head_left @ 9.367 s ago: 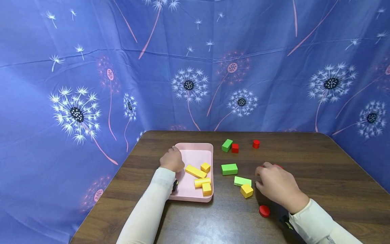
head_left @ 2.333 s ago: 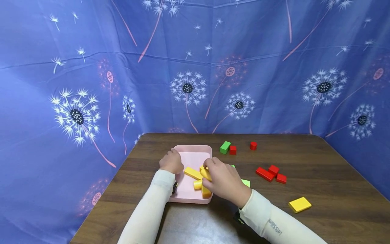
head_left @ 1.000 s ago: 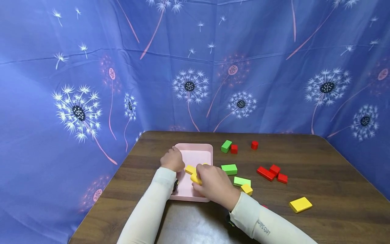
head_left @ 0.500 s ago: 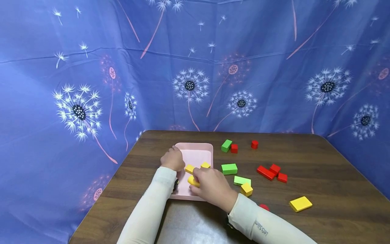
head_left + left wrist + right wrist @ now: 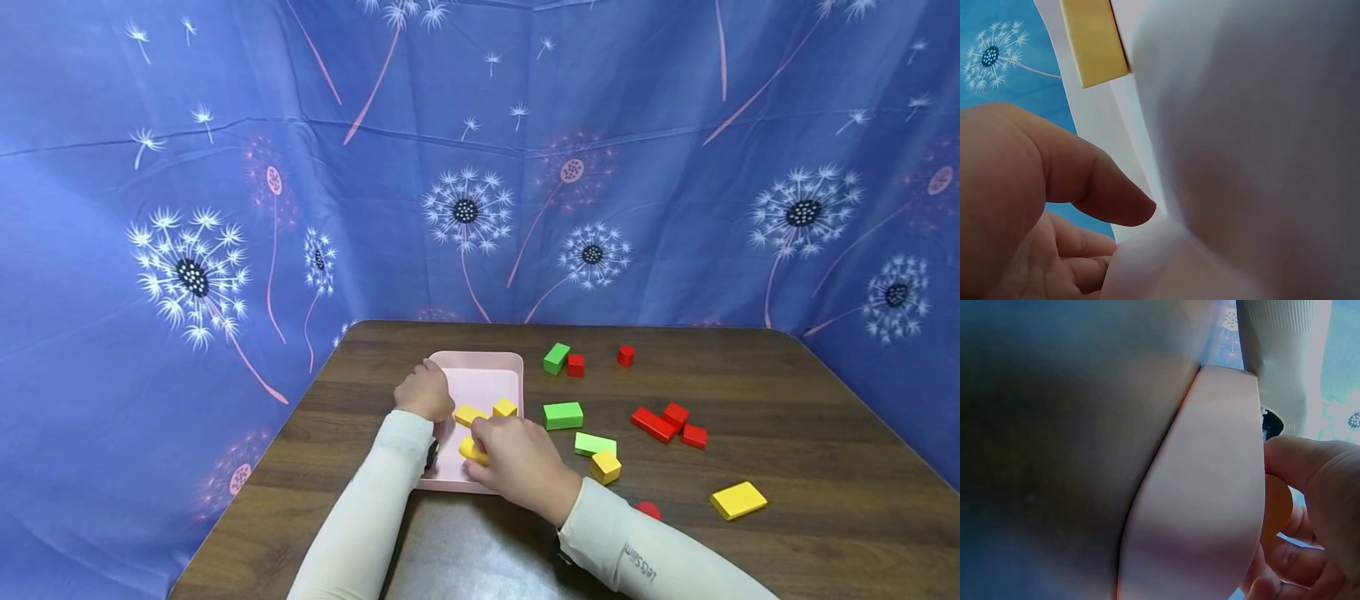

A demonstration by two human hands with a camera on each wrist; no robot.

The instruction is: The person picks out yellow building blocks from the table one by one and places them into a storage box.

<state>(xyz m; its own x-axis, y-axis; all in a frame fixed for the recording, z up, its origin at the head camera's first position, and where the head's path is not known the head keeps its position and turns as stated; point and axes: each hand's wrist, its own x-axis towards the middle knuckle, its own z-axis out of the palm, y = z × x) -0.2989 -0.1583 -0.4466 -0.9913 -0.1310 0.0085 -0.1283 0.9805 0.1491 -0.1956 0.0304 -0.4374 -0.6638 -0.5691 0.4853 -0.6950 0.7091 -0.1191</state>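
A shallow pink tray lies on the left half of the table. My left hand grips its left side; in the left wrist view the thumb lies inside the wall and the other fingers outside. Over the tray's near right part, my right hand holds a yellow cylinder block between thumb and fingers. Its round end shows past the tray wall in the right wrist view. Beyond that hand are a long yellow block and a yellow cube in the tray. The hand hides the tray's near right corner.
Right of the tray lie green blocks, a light green block and a yellow cube. Farther right are red blocks and a flat yellow block. A red disc sits by the right sleeve.
From the table's right side, my right hand has come over the tray, then shifted nearer and left with the yellow cylinder block. My left hand stays on the tray's left side.
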